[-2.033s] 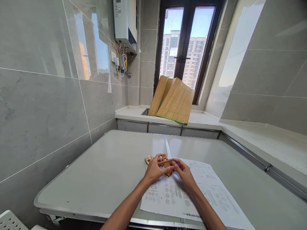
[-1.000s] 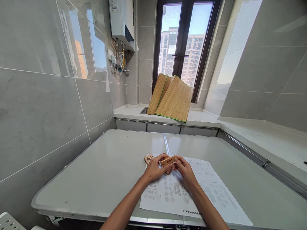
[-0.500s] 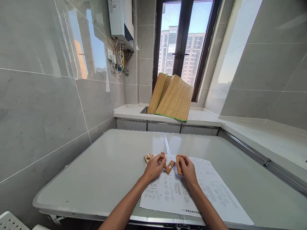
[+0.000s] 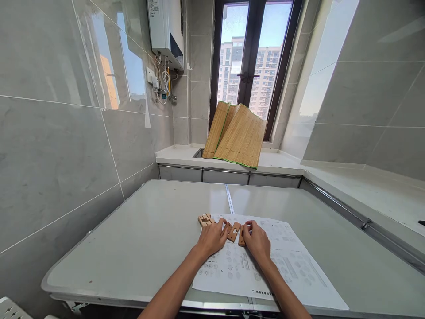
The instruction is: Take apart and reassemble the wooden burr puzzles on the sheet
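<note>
Flat brown wooden puzzle pieces with cut-out notches lie on a printed instruction sheet [image 4: 232, 283]. My left hand [image 4: 212, 237] is closed, its fingertips on a small wooden piece [image 4: 229, 227] that they partly hide. Beside it, a notched wooden piece [image 4: 234, 231] lies untouched between the hands. My right hand [image 4: 257, 241] has its thumb and fingers pinched at the edge of another wooden piece [image 4: 241, 237], which rests close to the notched one. Left of my left hand, several lighter wooden pieces [image 4: 205, 219] sit together at the sheet's far left corner.
The sheet lies on a pale folding table [image 4: 133, 248] with a seam down its middle. Behind are a white ledge [image 4: 279, 159] and a bamboo mat [image 4: 241, 137] leaning by the window. A tiled wall [image 4: 56, 177] borders the left side.
My right hand has brought its wooden piece left and lowered it, nearer the middle notched piece. The piece at my left hand now sits lower, closer to the notched one.
</note>
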Action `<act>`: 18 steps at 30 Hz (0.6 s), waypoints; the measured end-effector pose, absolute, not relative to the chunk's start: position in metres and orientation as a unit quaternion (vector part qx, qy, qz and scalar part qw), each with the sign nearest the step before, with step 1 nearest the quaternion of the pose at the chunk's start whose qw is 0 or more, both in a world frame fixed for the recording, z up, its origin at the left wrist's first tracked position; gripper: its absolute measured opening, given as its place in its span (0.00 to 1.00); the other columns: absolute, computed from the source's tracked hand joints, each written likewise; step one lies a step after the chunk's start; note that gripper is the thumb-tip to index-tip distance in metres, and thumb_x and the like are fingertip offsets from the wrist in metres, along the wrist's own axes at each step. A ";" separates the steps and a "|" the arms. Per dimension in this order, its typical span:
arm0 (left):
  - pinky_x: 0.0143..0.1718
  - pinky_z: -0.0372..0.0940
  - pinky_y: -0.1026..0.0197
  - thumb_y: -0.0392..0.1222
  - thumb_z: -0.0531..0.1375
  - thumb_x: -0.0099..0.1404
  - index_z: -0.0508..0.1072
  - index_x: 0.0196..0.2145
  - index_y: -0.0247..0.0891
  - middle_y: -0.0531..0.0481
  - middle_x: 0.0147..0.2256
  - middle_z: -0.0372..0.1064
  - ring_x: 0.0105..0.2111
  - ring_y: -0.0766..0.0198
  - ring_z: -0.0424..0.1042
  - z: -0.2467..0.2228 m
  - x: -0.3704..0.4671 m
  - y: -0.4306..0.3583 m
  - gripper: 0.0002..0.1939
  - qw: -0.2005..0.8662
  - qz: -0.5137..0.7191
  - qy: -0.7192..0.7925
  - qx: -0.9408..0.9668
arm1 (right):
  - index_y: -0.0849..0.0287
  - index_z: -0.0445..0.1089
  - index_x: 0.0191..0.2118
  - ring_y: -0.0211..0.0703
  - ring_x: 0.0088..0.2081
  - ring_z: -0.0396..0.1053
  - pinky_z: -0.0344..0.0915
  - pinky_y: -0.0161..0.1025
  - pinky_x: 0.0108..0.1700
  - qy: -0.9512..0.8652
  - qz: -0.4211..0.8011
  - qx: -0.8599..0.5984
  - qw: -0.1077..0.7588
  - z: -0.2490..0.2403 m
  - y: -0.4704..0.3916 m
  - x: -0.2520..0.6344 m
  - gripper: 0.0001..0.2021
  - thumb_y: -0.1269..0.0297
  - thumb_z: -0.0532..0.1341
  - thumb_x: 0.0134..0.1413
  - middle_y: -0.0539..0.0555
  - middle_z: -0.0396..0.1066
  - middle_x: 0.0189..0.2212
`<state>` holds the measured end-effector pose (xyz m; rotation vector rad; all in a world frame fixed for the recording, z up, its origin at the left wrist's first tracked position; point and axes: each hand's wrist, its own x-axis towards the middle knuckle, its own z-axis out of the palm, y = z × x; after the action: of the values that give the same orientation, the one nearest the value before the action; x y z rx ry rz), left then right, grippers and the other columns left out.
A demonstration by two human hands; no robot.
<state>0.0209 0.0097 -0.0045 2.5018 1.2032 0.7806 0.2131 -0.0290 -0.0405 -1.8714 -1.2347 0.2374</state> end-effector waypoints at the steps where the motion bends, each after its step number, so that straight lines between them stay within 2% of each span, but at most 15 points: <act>1: 0.35 0.62 0.57 0.49 0.52 0.73 0.72 0.49 0.41 0.47 0.25 0.74 0.29 0.50 0.76 -0.005 0.021 0.010 0.15 0.123 0.268 0.414 0.861 | 0.50 0.72 0.40 0.55 0.38 0.74 0.57 0.43 0.33 -0.500 0.095 -0.747 0.428 -0.041 -0.029 0.213 0.11 0.56 0.54 0.62 0.56 0.79 0.36; 6: 0.38 0.63 0.53 0.46 0.49 0.75 0.74 0.48 0.39 0.44 0.27 0.73 0.30 0.50 0.74 -0.002 0.021 0.011 0.16 0.059 0.269 0.416 0.867 | 0.53 0.73 0.44 0.55 0.40 0.75 0.64 0.46 0.38 -0.539 0.090 -0.706 0.451 -0.043 -0.026 0.212 0.13 0.58 0.54 0.61 0.57 0.79 0.40; 11: 0.50 0.63 0.47 0.37 0.53 0.71 0.74 0.45 0.41 0.42 0.45 0.73 0.49 0.49 0.68 -0.002 0.009 0.027 0.11 -0.030 0.356 0.424 0.833 | 0.56 0.74 0.45 0.49 0.32 0.75 0.70 0.45 0.39 -0.567 0.138 -0.650 0.487 -0.042 -0.025 0.211 0.14 0.58 0.55 0.59 0.58 0.78 0.43; 14: 0.56 0.60 0.42 0.41 0.60 0.68 0.75 0.45 0.41 0.39 0.54 0.67 0.58 0.43 0.61 -0.011 -0.001 0.040 0.09 -0.022 0.368 0.459 0.808 | 0.56 0.73 0.45 0.47 0.32 0.75 0.71 0.43 0.37 -0.581 0.167 -0.632 0.485 -0.038 -0.027 0.207 0.14 0.58 0.55 0.59 0.57 0.78 0.44; 18: 0.58 0.61 0.42 0.46 0.61 0.68 0.74 0.46 0.41 0.41 0.53 0.69 0.57 0.46 0.65 -0.024 -0.009 0.051 0.11 0.046 0.337 0.447 0.827 | 0.56 0.72 0.45 0.47 0.34 0.76 0.72 0.42 0.36 -0.607 0.192 -0.601 0.483 -0.031 -0.031 0.201 0.13 0.58 0.56 0.59 0.56 0.78 0.41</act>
<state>-0.0094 0.0514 -0.0242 2.5259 1.3659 1.0279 0.2014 -0.0310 -0.0313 -1.4646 -1.4794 0.4679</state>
